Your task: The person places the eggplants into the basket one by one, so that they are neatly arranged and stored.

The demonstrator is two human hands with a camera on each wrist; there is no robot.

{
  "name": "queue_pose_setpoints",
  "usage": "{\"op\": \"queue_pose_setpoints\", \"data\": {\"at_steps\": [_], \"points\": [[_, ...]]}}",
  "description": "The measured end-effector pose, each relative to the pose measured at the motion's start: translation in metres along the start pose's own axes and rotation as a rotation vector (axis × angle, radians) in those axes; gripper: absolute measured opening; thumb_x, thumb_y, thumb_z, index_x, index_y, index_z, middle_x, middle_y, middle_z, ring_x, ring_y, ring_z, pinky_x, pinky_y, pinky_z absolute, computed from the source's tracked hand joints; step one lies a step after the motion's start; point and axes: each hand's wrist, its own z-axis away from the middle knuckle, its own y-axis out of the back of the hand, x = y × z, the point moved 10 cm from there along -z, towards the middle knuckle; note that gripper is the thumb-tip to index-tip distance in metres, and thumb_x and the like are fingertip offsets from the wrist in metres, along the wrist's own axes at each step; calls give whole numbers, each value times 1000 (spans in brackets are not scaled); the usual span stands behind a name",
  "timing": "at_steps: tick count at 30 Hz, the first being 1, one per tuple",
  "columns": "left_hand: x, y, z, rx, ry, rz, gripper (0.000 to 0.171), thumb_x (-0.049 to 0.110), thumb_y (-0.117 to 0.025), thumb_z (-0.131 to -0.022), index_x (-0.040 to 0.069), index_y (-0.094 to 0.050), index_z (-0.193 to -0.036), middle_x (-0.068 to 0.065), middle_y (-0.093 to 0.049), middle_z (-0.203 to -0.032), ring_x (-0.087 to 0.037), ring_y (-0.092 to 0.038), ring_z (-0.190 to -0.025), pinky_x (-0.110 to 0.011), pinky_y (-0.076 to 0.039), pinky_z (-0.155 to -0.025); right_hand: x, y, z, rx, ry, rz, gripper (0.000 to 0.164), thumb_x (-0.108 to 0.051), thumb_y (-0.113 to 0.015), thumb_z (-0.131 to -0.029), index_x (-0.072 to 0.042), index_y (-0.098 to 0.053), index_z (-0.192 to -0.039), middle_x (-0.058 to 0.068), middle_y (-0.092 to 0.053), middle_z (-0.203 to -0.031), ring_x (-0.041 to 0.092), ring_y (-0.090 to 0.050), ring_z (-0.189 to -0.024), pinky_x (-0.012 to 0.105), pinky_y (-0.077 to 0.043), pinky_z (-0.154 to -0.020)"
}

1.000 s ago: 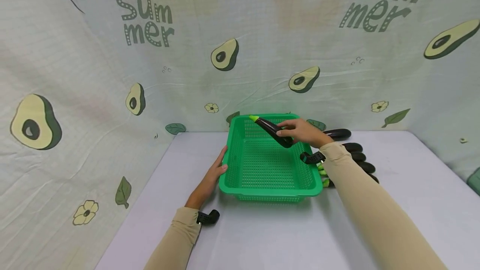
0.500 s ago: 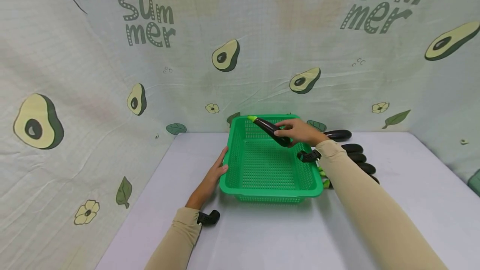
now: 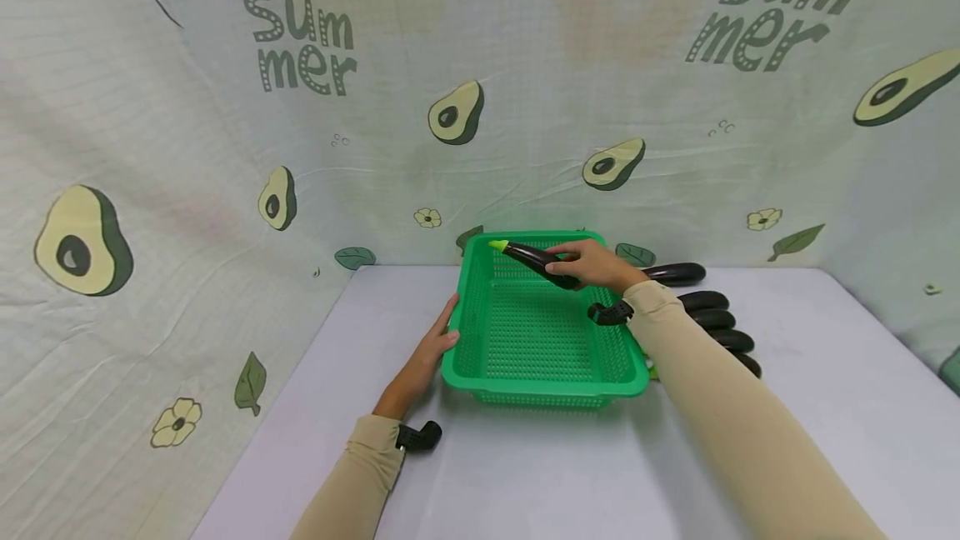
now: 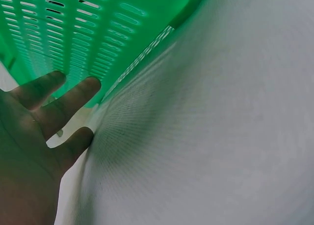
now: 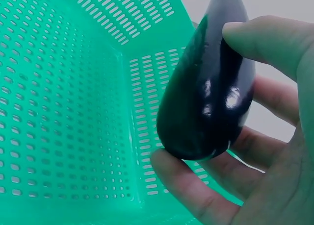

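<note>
Over the far right part of the green plastic basket [image 3: 546, 387], my right hand [image 3: 598, 265] holds a dark, glossy eggplant [image 3: 527, 258] aslant, its light green stem end pointing up and left. In the right wrist view, thumb and fingers wrap the fat end of that eggplant [image 5: 203, 102], with a perforated basket wall behind it. My left hand [image 3: 422, 359] rests against the basket's left side. Its fingers are extended along the slotted wall [image 4: 83, 38] in the left wrist view. The part of the basket's interior in sight holds nothing.
Several more eggplants [image 3: 712, 319] lie on the white table [image 3: 525, 473] right of the basket, partly hidden behind my right forearm. Another eggplant [image 3: 678, 274] lies farther back. Behind the table hangs a cloth [image 3: 525, 165] printed with avocados.
My right hand has shifted slightly left and lower over the basket with the eggplant. The left hand stays at the basket's side. The whole head view has drifted slightly.
</note>
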Motion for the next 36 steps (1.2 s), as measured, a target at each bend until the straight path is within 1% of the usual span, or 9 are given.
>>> {"op": "queue_pose_setpoints", "data": {"at_steps": [6, 9, 10, 11, 17, 21, 25, 31, 36], "points": [[28, -3, 7, -26, 5, -6, 68, 19, -37, -104, 11, -3, -162, -11, 0, -167, -31, -2, -151, -59, -6, -117, 0, 1, -2, 20, -20, -2, 56, -32, -63, -100, -8, -48, -149, 26, -51, -141, 41, -55, -123, 52, -54, -88], [30, -3, 7, -26, -1, -2, 68, 18, -37, -104, 8, -4, -162, -12, -1, -167, -32, -3, -151, -59, -7, -116, 0, 2, -3, 32, -14, 3, 57, -33, -63, -100, -8, -48, -149, 26, -51, -141, 40, -55, -123, 53, -53, -89], [29, -3, 6, -24, -3, 2, 68, 18, -37, -103, 8, -4, -162, -13, -1, -167, -33, -3, -151, -60, -6, -116, 0, 2, -4, 37, -11, 5, 56, -33, -63, -100, -8, -48, -148, 26, -50, -142, 41, -55, -123, 54, -52, -90], [25, -2, 5, -22, -1, 2, 68, 19, -37, -104, 10, -4, -162, -12, -1, -167, -32, -3, -151, -59, -6, -117, 0, 2, -5, 40, -6, 13, 57, -33, -63, -100, -8, -48, -148, 26, -50, -142, 41, -54, -124, 53, -52, -90], [-5, 2, -1, 7, 5, 3, 67, 24, -36, -105, 21, -3, -163, -4, 0, -167, -27, -2, -151, -57, -4, -117, 1, 1, -8, 54, 4, 64, 55, -33, -64, -100, -7, -51, -146, 27, -48, -144, 40, -51, -127, 52, -52, -91], [-7, 2, -2, 20, -10, 5, 68, 29, -39, -104, 26, -7, -163, -1, -3, -167, -24, -4, -151, -56, -5, -117, 2, 3, -10, 70, -10, 86, 52, -31, -65, -99, -8, -53, -144, 24, -49, -144, 38, -52, -127, 48, -52, -91], [-7, 3, -3, 22, -25, 13, 68, 32, -40, -103, 28, -9, -163, 0, -5, -167, -24, -5, -151, -57, -5, -117, 0, 2, -12, 74, -12, 107, 52, -31, -65, -99, -7, -54, -144, 25, -49, -144, 40, -50, -129, 50, -51, -93], [-11, 3, -4, 18, -25, 10, 67, 32, -39, -103, 28, -8, -163, 1, -6, -167, -23, -7, -151, -56, -7, -117, 1, 1, -16, 78, -20, 152, 52, -29, -66, -99, -6, -54, -143, 25, -49, -145, 41, -48, -130, 54, -47, -97], [-10, 3, -4, 23, -15, 23, 68, 27, -40, -103, 26, -8, -163, -1, -6, -167, -26, -9, -151, -57, -9, -117, 4, -1, -21, 74, -24, 162, 52, -29, -66, -99, -5, -54, -143, 25, -48, -145, 41, -48, -131, 54, -46, -98]]}}
